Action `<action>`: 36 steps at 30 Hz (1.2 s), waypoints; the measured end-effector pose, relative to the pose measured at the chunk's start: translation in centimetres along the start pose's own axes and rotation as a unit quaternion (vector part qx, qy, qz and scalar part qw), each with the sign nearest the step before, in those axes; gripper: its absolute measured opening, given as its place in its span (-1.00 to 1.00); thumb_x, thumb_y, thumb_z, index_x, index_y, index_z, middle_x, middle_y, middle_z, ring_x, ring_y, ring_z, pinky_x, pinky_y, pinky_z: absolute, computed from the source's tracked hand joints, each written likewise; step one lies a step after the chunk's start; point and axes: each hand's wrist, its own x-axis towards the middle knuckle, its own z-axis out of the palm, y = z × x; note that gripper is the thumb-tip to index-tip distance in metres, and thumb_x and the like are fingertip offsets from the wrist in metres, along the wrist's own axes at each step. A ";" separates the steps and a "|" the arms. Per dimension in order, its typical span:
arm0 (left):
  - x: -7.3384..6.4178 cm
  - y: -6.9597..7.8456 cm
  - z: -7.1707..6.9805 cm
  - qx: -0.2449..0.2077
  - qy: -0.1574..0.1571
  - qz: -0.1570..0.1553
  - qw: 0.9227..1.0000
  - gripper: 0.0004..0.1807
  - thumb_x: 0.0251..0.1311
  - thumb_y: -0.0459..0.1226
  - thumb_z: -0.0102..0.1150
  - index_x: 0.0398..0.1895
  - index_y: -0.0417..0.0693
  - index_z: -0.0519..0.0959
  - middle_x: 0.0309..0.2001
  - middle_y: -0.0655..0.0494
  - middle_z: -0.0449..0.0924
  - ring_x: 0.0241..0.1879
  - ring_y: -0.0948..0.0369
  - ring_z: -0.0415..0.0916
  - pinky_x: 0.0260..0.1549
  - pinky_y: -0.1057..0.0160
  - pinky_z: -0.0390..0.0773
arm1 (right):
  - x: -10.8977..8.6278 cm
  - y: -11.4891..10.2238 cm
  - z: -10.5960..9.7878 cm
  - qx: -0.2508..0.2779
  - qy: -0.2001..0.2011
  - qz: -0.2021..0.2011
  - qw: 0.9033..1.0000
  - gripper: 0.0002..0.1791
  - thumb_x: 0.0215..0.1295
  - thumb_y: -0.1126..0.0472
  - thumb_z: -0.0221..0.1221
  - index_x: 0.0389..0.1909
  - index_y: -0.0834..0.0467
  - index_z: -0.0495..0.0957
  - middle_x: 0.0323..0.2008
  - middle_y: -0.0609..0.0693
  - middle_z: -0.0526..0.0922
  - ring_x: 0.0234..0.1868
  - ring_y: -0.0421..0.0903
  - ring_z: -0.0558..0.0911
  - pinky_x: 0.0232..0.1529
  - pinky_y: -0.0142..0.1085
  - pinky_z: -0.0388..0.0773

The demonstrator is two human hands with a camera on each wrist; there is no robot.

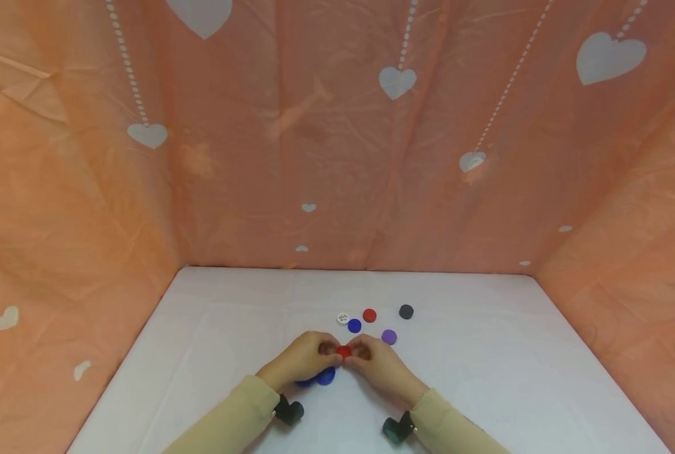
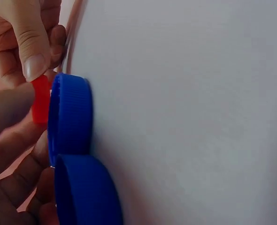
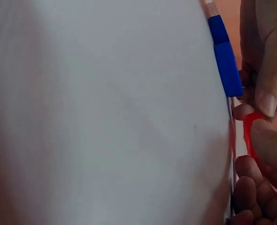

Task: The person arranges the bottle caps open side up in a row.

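A red bottle cap (image 1: 343,351) is held up between my two hands over the white table. My left hand (image 1: 303,356) pinches one side of it, thumb on the near face in the left wrist view. From the other side my right hand (image 1: 382,364) pinches the same cap; its thumb lies across the red edge (image 3: 254,133) in the right wrist view. Just below the left hand, two larger blue caps (image 1: 325,376) with ridged sides lie side by side on the table. In the left wrist view the nearer blue cap (image 2: 75,117) stands right behind the red one.
Beyond the hands lie a white cap (image 1: 343,318) with dark marks, a small blue cap (image 1: 354,325), another red cap (image 1: 369,315), a purple cap (image 1: 389,337) and a black cap (image 1: 406,311). Orange cloth (image 1: 337,157) with hearts surrounds the white table (image 1: 513,366).
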 end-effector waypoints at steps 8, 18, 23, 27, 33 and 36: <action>-0.7 0.1 -0.1 0.077 -0.024 0.003 0.997 -0.52 -0.03 0.08 0.40 -0.06 0.08 0.64 -0.23 0.34 0.56 -0.14 0.20 0.39 -0.04 -0.02 0.29 | -0.2 0.1 -0.2 -0.037 -0.021 -0.007 0.999 -0.77 0.25 0.07 0.29 -0.09 -0.06 0.57 -0.30 -0.21 0.56 -0.27 -0.16 0.50 -0.19 -0.26 0.47; -1.6 0.5 0.3 0.103 -0.014 0.027 0.994 -0.45 -0.19 0.03 0.52 -0.11 0.01 0.60 -0.22 0.29 0.50 -0.14 0.21 0.32 -0.11 0.10 0.25 | -0.7 0.0 -0.3 -0.033 -0.037 0.007 0.999 -0.69 0.15 0.09 0.37 -0.08 -0.09 0.58 -0.23 -0.20 0.53 -0.21 -0.11 0.46 -0.17 -0.24 0.44; -1.7 0.4 0.6 0.118 0.004 0.047 0.992 -0.59 -0.16 -0.03 0.50 -0.25 0.03 0.59 -0.30 0.31 0.45 -0.19 0.23 0.31 -0.15 0.13 0.23 | -1.0 0.0 -0.3 -0.026 -0.039 0.013 0.999 -0.70 0.13 0.09 0.38 -0.11 -0.11 0.58 -0.23 -0.20 0.53 -0.20 -0.11 0.45 -0.17 -0.22 0.42; -1.7 0.4 0.8 0.124 0.013 0.047 0.991 -0.66 -0.11 -0.07 0.48 -0.29 0.05 0.58 -0.33 0.33 0.44 -0.20 0.22 0.31 -0.17 0.14 0.23 | -1.1 0.0 -0.3 -0.024 -0.039 0.006 0.999 -0.70 0.11 0.10 0.39 -0.12 -0.10 0.58 -0.22 -0.20 0.53 -0.19 -0.10 0.45 -0.18 -0.22 0.41; -1.8 0.8 0.9 0.131 0.024 0.047 0.990 -0.68 -0.11 -0.10 0.49 -0.33 0.04 0.57 -0.35 0.31 0.43 -0.21 0.21 0.31 -0.18 0.13 0.22 | -0.9 0.1 -0.3 -0.022 -0.044 -0.001 0.999 -0.71 0.11 0.09 0.40 -0.14 -0.11 0.60 -0.24 -0.21 0.53 -0.22 -0.11 0.46 -0.20 -0.25 0.41; -1.9 0.9 1.0 0.132 0.029 0.048 0.990 -0.68 -0.12 -0.12 0.49 -0.34 0.03 0.56 -0.34 0.29 0.43 -0.21 0.20 0.31 -0.18 0.12 0.22 | -0.8 0.1 -0.4 -0.028 -0.044 -0.008 0.999 -0.72 0.10 0.07 0.40 -0.16 -0.12 0.60 -0.25 -0.21 0.52 -0.24 -0.12 0.46 -0.22 -0.27 0.42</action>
